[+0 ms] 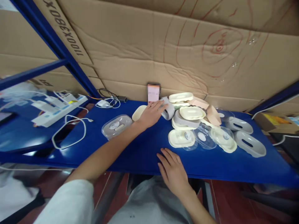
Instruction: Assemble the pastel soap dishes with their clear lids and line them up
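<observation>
My left grip (153, 113) was loosely spread on a grey curved plastic shell (168, 110); right grip (173, 169) lay flat, fingers apart, empty on the blue bench (140, 149).

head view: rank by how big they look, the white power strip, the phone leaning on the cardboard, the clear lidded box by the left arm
1. white power strip, the longest, though it is blurred.
2. clear lidded box.
3. phone, smallest, though it stands farther back, so this is unsure.

Short white sleeve on the left arm; forearms and hands bare; grey garment below.
</observation>
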Motion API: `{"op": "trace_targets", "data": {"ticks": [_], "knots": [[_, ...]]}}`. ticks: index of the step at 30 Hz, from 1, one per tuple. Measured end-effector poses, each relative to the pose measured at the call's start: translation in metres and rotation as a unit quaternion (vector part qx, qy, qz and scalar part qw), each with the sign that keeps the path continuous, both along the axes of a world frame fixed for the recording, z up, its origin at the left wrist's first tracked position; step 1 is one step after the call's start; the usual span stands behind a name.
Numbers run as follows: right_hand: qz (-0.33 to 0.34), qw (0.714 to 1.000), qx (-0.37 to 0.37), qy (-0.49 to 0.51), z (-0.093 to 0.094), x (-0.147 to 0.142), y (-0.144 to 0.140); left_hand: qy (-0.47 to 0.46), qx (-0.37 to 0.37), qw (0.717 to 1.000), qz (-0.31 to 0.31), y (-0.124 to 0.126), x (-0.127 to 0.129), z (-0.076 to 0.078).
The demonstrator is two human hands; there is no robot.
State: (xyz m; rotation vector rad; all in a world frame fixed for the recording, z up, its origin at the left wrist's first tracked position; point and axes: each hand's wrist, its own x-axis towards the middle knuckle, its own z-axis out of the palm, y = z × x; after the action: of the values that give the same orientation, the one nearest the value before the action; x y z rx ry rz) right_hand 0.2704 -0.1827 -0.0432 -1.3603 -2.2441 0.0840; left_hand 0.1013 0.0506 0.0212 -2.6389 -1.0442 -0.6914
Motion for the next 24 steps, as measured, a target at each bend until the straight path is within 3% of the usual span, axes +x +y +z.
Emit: {"op": "trace_targets", "data": {"ticks": [3,5,9,11,14,16,21,24], "knots": [[0.005,1.000,0.012,0.003,0.000,0.001,0.000,-0.012,0.031,0.999,-0.015,0.026,0.005,0.006],[0.006,1.000,0.017,0.007,-0.003,0.001,-0.001,-0.026,0.056,0.998,-0.020,0.022,-0.003,0.013],[-0.056,0.995,0.073,0.034,-0.011,0.002,-0.006,-0.053,0.082,0.995,-0.024,-0.027,-0.027,0.025],[-0.090,0.988,0.114,0.050,-0.013,0.002,-0.008,-0.062,0.026,0.997,-0.042,-0.061,-0.035,0.024],[-0.055,0.992,0.114,0.019,-0.011,0.002,-0.006,-0.069,-0.104,0.990,-0.059,-0.100,-0.039,0.009],[-0.019,0.996,0.085,-0.003,-0.007,0.001,-0.003,-0.065,-0.147,0.985,-0.055,-0.110,-0.040,-0.004],[-0.020,0.995,0.065,0.068,-0.004,0.002,-0.001,-0.071,-0.075,0.989,0.106,-0.086,-0.049,-0.027],[-0.054,0.979,0.081,0.181,-0.003,0.009,-0.007,-0.055,-0.068,0.986,0.140,-0.078,-0.053,-0.035]]}}
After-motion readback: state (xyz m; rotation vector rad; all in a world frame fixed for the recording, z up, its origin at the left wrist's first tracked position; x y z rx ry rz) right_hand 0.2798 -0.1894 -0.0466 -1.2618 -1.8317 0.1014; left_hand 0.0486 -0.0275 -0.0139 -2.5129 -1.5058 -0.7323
